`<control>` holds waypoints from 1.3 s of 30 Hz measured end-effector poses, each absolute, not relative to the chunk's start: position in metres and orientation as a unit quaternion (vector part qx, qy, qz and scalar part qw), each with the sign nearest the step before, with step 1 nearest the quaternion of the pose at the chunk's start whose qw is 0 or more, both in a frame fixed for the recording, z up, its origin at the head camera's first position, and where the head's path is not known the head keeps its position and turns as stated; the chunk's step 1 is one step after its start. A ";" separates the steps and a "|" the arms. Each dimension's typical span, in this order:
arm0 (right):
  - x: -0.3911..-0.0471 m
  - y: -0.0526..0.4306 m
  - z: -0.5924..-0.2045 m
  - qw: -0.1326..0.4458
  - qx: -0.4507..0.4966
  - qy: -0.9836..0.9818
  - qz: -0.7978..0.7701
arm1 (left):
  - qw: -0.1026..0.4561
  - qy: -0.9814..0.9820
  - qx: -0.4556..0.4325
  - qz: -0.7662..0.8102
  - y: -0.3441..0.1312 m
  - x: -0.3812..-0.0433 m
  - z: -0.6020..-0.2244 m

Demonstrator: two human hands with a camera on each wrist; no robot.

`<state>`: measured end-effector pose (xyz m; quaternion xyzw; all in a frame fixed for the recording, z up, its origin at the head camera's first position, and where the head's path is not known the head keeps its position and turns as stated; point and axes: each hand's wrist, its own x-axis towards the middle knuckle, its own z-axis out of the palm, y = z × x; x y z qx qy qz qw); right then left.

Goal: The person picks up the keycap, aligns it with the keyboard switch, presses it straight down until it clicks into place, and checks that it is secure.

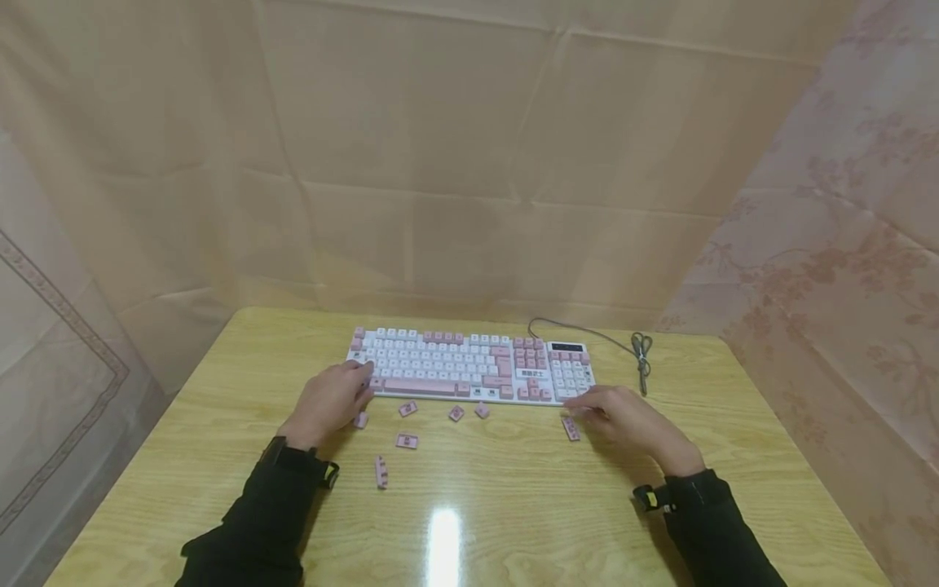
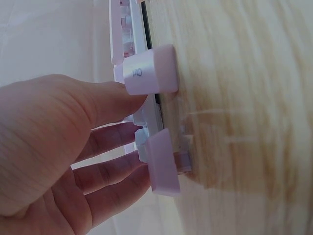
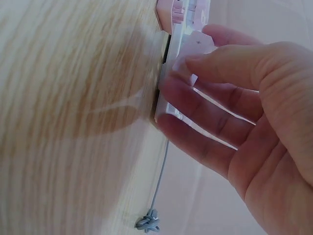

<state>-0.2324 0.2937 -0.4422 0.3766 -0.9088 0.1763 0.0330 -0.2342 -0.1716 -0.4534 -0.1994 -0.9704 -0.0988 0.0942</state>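
The little key with the plus sign (image 3: 198,43) is up in the right hand (image 1: 623,420), pinched between the thumb and first finger. It is by the near right corner of the keyboard (image 1: 440,367), and its plus side looks back toward the wrist. Its long way seems to lean, with the left end higher, but the thumb covers some of it (so I can't be sure). I can't tell if it touches the keyboard.

What counts most, I think, is that the number keys (image 1: 572,375) are just to the far side of the right fingers and a bit to the left. The right hand is the close one; the left hand (image 1: 332,398) is way over at the other end.

The keyboard lies flat and points left to right the long way, with its right end a tiny bit nearer. The left fingers are loose and apart from the thumb, at the near left corner. I don't see them pinching anything.

A loose pink key (image 1: 570,428) lies on the table (image 1: 550,522) by the right fingertips, its long way going mostly near to far. More loose keys (image 1: 407,441) are scattered to the left, on the near side. The tied-up cord (image 1: 642,363) sits past the right end.
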 end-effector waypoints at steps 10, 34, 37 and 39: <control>-0.232 0.295 -0.442 0.040 0.377 -0.909 0.175 | 0.092 -0.971 -0.198 -0.097 -0.171 -0.234 -0.453; -0.237 0.299 -0.443 0.078 0.314 -0.928 0.186 | 0.099 -0.970 -0.200 -0.096 -0.171 -0.235 -0.452; -0.237 0.298 -0.443 0.064 0.290 -0.935 0.191 | 0.100 -0.970 -0.202 -0.095 -0.172 -0.235 -0.452; -0.237 0.298 -0.444 0.055 0.277 -0.939 0.195 | 0.100 -0.969 -0.203 -0.095 -0.172 -0.235 -0.453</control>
